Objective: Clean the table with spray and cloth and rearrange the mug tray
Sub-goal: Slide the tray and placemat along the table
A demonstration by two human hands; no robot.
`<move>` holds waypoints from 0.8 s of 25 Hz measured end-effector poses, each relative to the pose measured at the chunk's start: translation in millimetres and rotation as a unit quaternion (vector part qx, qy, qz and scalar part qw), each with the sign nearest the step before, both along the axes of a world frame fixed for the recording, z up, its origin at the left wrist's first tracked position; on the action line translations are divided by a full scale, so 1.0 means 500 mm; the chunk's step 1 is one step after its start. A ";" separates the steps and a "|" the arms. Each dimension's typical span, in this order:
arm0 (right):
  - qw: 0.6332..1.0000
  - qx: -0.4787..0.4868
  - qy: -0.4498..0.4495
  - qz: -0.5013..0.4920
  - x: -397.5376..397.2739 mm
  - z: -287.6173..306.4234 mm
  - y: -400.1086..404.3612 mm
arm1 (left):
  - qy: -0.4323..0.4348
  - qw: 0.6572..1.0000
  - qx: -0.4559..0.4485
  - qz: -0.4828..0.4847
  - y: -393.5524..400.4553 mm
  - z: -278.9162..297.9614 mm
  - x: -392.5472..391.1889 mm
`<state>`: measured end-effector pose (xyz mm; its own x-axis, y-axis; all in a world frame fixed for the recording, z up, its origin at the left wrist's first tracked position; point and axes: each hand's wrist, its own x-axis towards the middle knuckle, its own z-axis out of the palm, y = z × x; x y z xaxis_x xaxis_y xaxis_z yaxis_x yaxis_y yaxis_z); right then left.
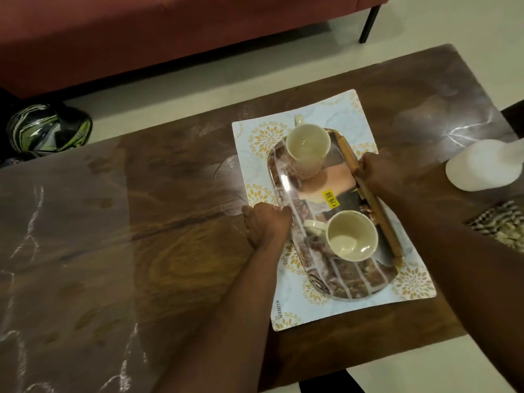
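Fig.: my left hand [265, 224] & right hand [374, 171] grip mirrored tray [351, 282] w/ two mugs [307, 150]; rearranging step; next: level, steady lift.

The brown wood-grain desk [158, 251] is carrying a pale blue mat [354, 304] printed with gold flower medallions. On the mat, a mirror-bright tray [357, 282] is wearing a yellow price sticker [329, 199] and holding two cream mugs [308, 150] [351, 236]. Beyond the desk a dull red sofa [170, 32] is showing.
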<state>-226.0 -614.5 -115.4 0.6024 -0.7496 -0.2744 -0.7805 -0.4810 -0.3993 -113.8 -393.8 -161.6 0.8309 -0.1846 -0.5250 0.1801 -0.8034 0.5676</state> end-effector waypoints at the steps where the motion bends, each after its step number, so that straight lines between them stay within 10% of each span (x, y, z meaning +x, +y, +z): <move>1: 1.000 -0.005 0.003 0.000 -0.004 -0.001 -0.004 | -0.009 1.000 0.004 0.001 -0.005 -0.025 -0.005; 11: 0.992 -0.090 -0.054 -0.063 -0.053 0.049 0.079 | -0.131 0.984 0.050 -0.112 0.015 0.164 -0.025; 20: 0.974 0.006 -0.165 -0.158 -0.267 0.148 0.139 | -0.305 0.904 -0.138 -0.268 -0.124 0.346 -0.088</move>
